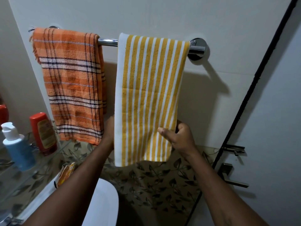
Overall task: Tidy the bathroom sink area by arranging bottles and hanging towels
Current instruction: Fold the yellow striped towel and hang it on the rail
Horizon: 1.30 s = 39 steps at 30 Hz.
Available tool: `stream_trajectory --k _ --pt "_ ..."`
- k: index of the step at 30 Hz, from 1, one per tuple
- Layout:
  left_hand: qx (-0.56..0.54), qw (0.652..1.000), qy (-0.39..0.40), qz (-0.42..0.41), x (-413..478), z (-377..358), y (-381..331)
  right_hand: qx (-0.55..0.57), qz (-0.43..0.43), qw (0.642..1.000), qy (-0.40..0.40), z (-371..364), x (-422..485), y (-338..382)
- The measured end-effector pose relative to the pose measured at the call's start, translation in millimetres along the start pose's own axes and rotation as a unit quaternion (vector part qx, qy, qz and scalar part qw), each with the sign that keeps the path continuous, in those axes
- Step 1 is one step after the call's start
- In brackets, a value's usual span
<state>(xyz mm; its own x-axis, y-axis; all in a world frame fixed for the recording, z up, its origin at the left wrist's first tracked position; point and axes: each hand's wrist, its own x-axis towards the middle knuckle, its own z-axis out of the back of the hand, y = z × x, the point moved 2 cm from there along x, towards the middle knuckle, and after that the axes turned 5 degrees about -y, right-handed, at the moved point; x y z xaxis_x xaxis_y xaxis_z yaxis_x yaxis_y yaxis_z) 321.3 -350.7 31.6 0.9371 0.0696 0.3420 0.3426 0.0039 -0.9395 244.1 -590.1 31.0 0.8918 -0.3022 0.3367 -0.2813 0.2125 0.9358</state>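
Observation:
A yellow-and-white striped towel (pixel 146 95) hangs folded over a chrome towel bar (pixel 108 42) on the wall. My right hand (pixel 179 139) pinches its lower right edge, thumb in front. My left hand (pixel 108 132) reaches behind the towel's lower left edge, and its fingers are hidden by the cloth. An orange plaid towel (pixel 73 82) hangs on the left part of the same bar. On a glass shelf (pixel 32 170) at the left stand a red bottle (pixel 43 134) and a blue bottle with a white cap (pixel 17 147).
A white sink (pixel 104 203) lies below my left arm, with an orange packet (pixel 66 173) beside it. Leaf-patterned tiles cover the lower wall. A door with a metal handle (pixel 231 175) and latch (pixel 234 149) stands at the right.

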Motion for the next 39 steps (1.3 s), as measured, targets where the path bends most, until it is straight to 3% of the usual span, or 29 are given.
stream_trajectory --k 3,10,13,18,24,32,36,39 --pt "0.029 0.998 0.036 -0.034 3.6 -0.6 -9.0 -0.001 -0.007 0.999 -0.039 14.9 3.4 -13.8" --pt "-0.124 0.987 0.062 0.075 -12.9 0.7 -13.5 -0.083 -0.058 0.995 0.006 1.1 -1.1 -18.8" --pt "-0.152 0.981 0.094 0.072 -22.0 2.9 -9.5 -0.064 -0.079 0.995 -0.002 1.2 -3.4 -24.5" --pt "-0.051 0.976 0.189 0.089 -23.7 8.3 -1.8 -0.028 -0.089 0.995 0.027 -3.2 -9.0 -30.8" --pt "-0.031 0.984 0.152 0.084 -22.3 3.1 -8.1 -0.021 -0.143 0.989 0.001 -11.6 -6.0 -52.0" --pt "0.004 0.993 0.101 0.060 -22.5 1.2 -10.0 0.037 -0.142 0.989 0.003 -8.3 -13.5 -47.9" --pt "-0.026 0.988 0.095 0.120 -28.9 5.6 -8.2 0.031 -0.104 0.994 0.022 -4.2 -18.0 -40.3" --pt "-0.110 0.978 0.027 0.175 -26.3 7.7 -6.9 0.026 -0.087 0.996 0.021 -0.9 -23.9 -36.8"
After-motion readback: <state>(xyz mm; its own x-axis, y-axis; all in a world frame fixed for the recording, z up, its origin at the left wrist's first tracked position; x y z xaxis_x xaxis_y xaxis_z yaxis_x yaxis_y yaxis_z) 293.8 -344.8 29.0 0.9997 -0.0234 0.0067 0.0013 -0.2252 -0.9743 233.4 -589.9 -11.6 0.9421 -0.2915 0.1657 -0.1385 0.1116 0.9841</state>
